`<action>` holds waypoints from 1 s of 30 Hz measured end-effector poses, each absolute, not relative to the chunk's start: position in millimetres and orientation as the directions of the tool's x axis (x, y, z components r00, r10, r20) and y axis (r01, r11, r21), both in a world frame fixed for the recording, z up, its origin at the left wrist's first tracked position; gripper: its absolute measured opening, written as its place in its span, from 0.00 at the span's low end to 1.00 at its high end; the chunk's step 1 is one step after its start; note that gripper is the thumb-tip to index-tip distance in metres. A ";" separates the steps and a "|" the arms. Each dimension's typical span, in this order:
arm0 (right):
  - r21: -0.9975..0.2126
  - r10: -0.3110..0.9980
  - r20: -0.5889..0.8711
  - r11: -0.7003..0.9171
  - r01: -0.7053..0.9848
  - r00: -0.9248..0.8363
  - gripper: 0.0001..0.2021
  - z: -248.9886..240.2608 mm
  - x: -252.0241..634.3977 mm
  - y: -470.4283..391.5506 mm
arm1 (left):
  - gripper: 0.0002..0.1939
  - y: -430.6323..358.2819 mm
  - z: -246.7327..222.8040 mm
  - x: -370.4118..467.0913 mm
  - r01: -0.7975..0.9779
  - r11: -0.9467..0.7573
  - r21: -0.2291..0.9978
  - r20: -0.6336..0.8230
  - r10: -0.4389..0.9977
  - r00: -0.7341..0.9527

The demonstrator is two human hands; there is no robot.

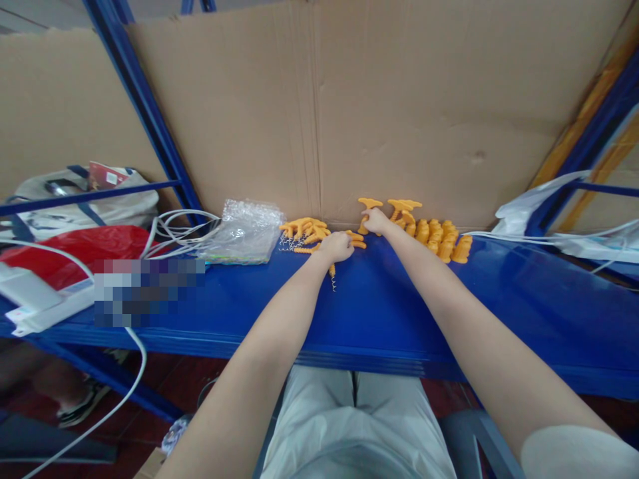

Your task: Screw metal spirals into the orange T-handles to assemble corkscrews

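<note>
My left hand (337, 247) is closed round an orange corkscrew handle (358, 244). Below that hand a metal spiral with an orange shank (333, 274) points down towards the shelf. My right hand (378, 221) grips an orange corkscrew (370, 202) standing upright by the cardboard, its T-shaped top showing above the fingers. Left of my left hand lies a pile of orange corkscrew handles (304, 228) with bare metal spirals. To the right of my right hand stand more corkscrews with T-shaped tops (404, 205) and several orange bell-shaped bases (446, 237) in rows.
A blue metal shelf (379, 313) carries everything, backed by a tall cardboard sheet (399, 100). To the left lie clear plastic bags (247, 229), white cables (174, 219), a red bag (74, 249) and a white power strip (54, 306). White plastic (529, 206) sits at right.
</note>
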State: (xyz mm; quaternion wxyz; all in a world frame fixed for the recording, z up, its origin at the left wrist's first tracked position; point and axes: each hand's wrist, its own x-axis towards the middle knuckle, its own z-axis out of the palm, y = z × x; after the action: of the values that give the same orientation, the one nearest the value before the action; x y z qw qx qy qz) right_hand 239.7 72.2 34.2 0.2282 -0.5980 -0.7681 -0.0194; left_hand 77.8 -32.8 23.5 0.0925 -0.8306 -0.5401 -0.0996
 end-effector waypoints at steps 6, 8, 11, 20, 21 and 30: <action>-0.241 0.910 0.359 0.304 0.922 -0.206 0.29 36.3 242.4 65.0 | 0.17 -36.0 26.4 78.9 0.916 -0.399 -0.044 0.253 0.882 0.397; -0.246 0.912 0.356 0.303 0.921 -0.204 0.30 35.9 244.3 63.0 | 0.17 -35.7 26.4 78.7 0.916 -0.399 -0.049 0.251 0.883 0.398; -0.274 0.922 0.343 0.283 0.919 -0.181 0.32 34.9 246.8 61.0 | 0.16 -34.4 25.7 78.1 0.917 -0.397 -0.036 0.255 0.884 0.392; -0.281 0.931 0.326 0.259 0.924 -0.162 0.35 42.8 250.4 53.2 | 0.17 -34.3 26.4 77.8 0.918 -0.396 -0.032 0.242 0.888 0.391; -0.274 0.933 0.320 0.258 0.927 -0.165 0.35 45.1 251.9 52.3 | 0.17 -34.3 26.4 77.9 0.920 -0.391 -0.035 0.241 0.890 0.388; -0.171 0.938 0.278 0.260 0.950 -0.207 0.24 64.9 278.6 50.2 | 0.18 -31.5 23.7 78.2 0.926 -0.376 -0.042 0.257 0.891 0.374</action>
State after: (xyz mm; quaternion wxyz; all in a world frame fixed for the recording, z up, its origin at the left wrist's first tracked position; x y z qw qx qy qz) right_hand 278.6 50.2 64.9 0.1645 -0.6080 -0.7765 -0.0185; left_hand 78.2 -31.5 23.7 0.0897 -0.8240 -0.5512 -0.0958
